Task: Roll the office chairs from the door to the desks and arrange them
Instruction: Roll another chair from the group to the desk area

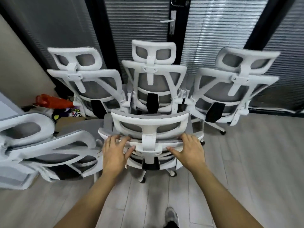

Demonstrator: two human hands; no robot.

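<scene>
A white-framed office chair with grey mesh (148, 120) stands right in front of me, its back towards me. My left hand (115, 151) grips the top rim of its backrest left of the headrest post. My right hand (189, 149) grips the same rim on the right. Behind it three matching chairs line up against the door: one at the left (85, 79), one in the middle (153, 74), one at the right (236, 81). Another such chair (44, 148) sits close at my left, blurred.
A dark-framed glass door with blinds and a white handle (171, 22) stands behind the chairs. A red bag (52, 101) and loose packaging lie on the floor at the left by a beige wall. Wood-look flooring (246, 162) spreads to the right. My shoe (171, 215) shows below.
</scene>
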